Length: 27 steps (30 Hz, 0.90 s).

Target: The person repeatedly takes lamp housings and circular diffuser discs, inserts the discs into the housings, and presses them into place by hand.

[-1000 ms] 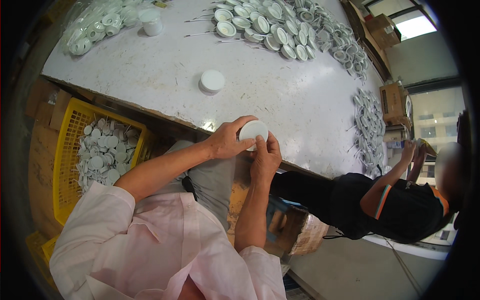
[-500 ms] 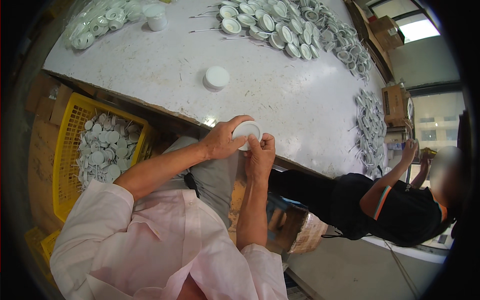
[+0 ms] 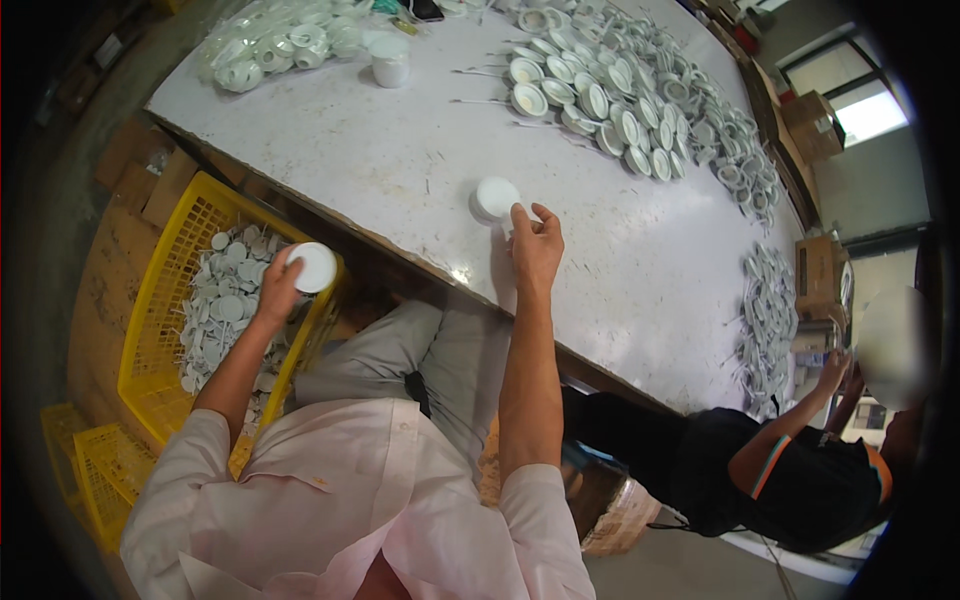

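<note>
While the left hand (image 3: pixel 280 290) held a white disc (image 3: pixel 316 267): the right hand (image 3: pixel 538 248) was at a white cylinder (image 3: pixel 497 198), upper centre of the frame.
Left grip: closed on the disc's left side, thumb laid over it, other fingers mostly hidden; left of centre in the frame, above the right side of the yellow basket (image 3: pixel 153 310).
Right fingers: partly spread and bent, nothing seen in their grasp; tips at the cylinder's right edge, contact could not be told.
White cylinder: upright on the pale table (image 3: pixel 620 285), apart from the cup-shaped pieces (image 3: pixel 600 100) at upper right; stack or single piece, uncertain.
Pinch (judgement): thumb and fingers on opposite sides of the rim seemed best, opened wide enough to clear it; a one-sided push would likely have slid it.
Disc hold (judgement): light, steady pressure near the rim seemed enough; a hard squeeze risked a slip into the basket.
Basket contents: small pale rounds (image 3: pixel 230 305) lay heaped inside; keeping the disc well above them looked sensible.
</note>
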Available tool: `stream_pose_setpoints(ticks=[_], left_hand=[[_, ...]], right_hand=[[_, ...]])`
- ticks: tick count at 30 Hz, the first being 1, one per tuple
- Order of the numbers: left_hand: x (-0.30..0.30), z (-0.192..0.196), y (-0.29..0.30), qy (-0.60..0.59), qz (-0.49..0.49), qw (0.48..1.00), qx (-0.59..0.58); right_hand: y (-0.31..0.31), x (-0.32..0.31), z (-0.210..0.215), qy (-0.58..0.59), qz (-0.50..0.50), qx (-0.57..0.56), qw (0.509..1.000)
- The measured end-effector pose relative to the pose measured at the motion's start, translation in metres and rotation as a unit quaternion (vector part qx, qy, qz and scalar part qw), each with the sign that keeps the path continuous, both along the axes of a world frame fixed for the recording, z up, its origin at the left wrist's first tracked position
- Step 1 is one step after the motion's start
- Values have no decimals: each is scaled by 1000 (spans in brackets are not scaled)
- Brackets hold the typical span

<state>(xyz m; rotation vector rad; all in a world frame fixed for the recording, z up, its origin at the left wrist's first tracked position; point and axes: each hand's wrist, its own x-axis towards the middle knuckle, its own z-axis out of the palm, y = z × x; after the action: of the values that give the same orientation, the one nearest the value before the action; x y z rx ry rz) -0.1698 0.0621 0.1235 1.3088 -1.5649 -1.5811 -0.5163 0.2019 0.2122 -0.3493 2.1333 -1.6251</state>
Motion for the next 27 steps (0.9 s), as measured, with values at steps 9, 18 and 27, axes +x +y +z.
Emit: stream_pose_setpoints(ticks=[9,18,27], left_hand=[[228,-155,-75,-370,274,887,-45],[55,-66,15,-67,25,997,-20],[-114,79,65,74,-247,938,-230]], right_hand=[[-12,-9,-16,77,9,11,997],[15,-5,-7,-172,4,-145,974],[10,8,8,-158,10,-146,976]])
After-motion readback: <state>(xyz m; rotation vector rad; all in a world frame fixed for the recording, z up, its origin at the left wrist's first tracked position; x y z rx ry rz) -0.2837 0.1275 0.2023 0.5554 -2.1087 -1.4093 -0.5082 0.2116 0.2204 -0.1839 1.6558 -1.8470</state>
